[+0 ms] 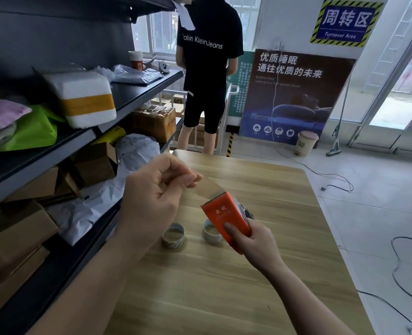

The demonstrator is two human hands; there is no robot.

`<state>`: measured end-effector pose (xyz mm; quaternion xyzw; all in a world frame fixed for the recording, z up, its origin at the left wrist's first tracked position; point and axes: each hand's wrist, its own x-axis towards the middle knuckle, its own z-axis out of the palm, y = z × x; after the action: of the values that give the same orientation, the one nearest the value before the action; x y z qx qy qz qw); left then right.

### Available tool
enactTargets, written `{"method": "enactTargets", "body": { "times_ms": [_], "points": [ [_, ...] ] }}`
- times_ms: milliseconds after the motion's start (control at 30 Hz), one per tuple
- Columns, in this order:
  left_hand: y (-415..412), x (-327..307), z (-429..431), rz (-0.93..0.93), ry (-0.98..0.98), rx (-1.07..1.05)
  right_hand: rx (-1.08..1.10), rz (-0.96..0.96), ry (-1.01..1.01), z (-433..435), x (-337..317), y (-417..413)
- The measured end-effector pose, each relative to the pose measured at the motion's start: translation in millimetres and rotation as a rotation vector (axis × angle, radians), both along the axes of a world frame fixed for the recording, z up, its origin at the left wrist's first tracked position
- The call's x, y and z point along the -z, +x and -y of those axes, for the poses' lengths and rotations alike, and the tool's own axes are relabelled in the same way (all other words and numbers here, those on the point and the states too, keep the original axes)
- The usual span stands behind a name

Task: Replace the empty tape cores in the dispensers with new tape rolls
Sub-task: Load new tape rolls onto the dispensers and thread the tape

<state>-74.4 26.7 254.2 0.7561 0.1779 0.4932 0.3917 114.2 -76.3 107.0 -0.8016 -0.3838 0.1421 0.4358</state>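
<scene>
My right hand grips an orange tape dispenser above the wooden table, its serrated edge pointing up and left. A tape roll with a dark patterned core sits in its far side. My left hand pinches the free end of a clear tape strip that stretches from the dispenser's cutting edge. Two empty cardboard tape cores stand on the table below the hands: one to the left, one partly hidden behind the dispenser.
A dark shelving unit full of parcels and cardboard boxes runs along the left, close to the table edge. A person in black stands beyond the table's far end. Cables lie on the tiled floor to the right.
</scene>
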Motion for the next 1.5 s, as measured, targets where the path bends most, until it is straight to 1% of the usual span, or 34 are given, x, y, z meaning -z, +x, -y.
{"method": "enactTargets", "body": {
  "times_ms": [67,167,267,367,533,667,833,900,1000,1133,1233,1400,1500],
  "points": [
    [-3,1,1,-0.035,0.085,-0.009,-0.006,-0.073,0.018,-1,0,0],
    [-9,7,1,-0.051,0.148,-0.020,0.002,-0.139,0.020,1,0,0],
    [-12,14,-3,-0.022,0.148,-0.023,0.011,-0.167,0.007,5,0,-4],
    [-15,18,-6,0.000,0.107,-0.035,0.016,-0.192,-0.005,5,-1,-9],
    [-22,24,-7,-0.001,0.128,-0.024,0.072,-0.169,0.012,-1,-3,-19],
    [-24,41,0,-0.140,0.282,0.091,0.148,-0.154,0.009,-6,-10,-28],
    [-12,68,10,-0.224,0.455,0.199,0.210,-0.214,-0.024,-11,-17,-37],
    [-7,79,11,-0.248,0.499,0.219,0.195,-0.285,-0.055,-12,-24,-39],
    [-1,92,16,-0.277,0.543,0.208,0.132,-0.506,-0.070,-8,-37,-43],
    [4,104,28,-0.294,0.571,0.168,0.069,-0.743,-0.054,2,-47,-48],
    [6,114,39,-0.294,0.590,0.136,0.072,-0.928,-0.023,12,-50,-47],
    [10,127,64,-0.364,0.718,0.030,0.053,-1.071,0.005,31,-52,-48],
    [10,130,85,-0.382,0.766,-0.028,0.062,-1.053,-0.009,49,-56,-54]
  ]
}}
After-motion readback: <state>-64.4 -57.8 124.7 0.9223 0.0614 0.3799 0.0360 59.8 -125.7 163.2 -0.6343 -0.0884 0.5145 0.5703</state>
